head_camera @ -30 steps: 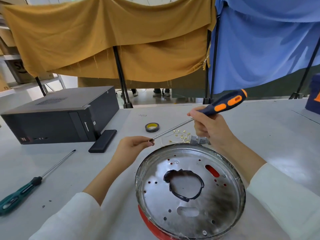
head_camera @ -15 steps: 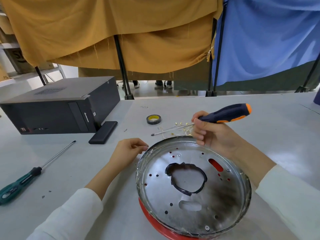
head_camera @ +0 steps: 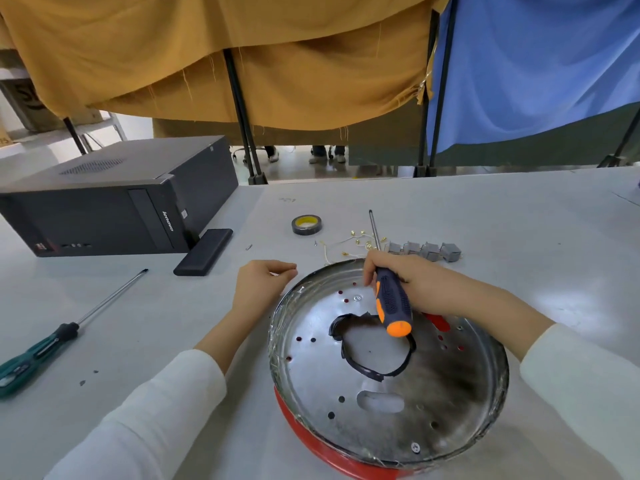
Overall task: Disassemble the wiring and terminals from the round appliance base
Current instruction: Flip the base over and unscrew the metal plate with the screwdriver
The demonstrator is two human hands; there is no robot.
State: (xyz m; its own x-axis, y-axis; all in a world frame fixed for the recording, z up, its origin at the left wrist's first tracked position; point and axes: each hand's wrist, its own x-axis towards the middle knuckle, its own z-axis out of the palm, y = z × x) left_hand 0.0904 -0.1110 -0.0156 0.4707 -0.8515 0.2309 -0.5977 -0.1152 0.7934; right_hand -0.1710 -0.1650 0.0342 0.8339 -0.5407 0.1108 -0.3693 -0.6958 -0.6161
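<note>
The round metal appliance base (head_camera: 398, 393) with a red rim lies on the table before me, its silver underside up, a black-edged hole at its centre. My right hand (head_camera: 412, 282) grips an orange-and-black screwdriver (head_camera: 391, 299) over the base's far edge, handle toward me and shaft pointing away across the table. My left hand (head_camera: 259, 282) rests on the table beside the base's left rim, fingers loosely curled with thumb and fingertips together; whether they hold anything is not visible. Loose thin wires with brass terminals (head_camera: 349, 244) and a row of grey terminal blocks (head_camera: 426, 251) lie just beyond the base.
A green-handled screwdriver (head_camera: 45, 344) lies at the left. A black computer case (head_camera: 114, 199) and a flat black device (head_camera: 204, 251) stand at the back left. A roll of black tape (head_camera: 307, 224) sits past the base. Yellow and blue curtains hang behind the table.
My right hand has lowered and swung the screwdriver from pointing left to pointing away, handle now over the base. My left hand let go of the tip and sank beside the rim.
</note>
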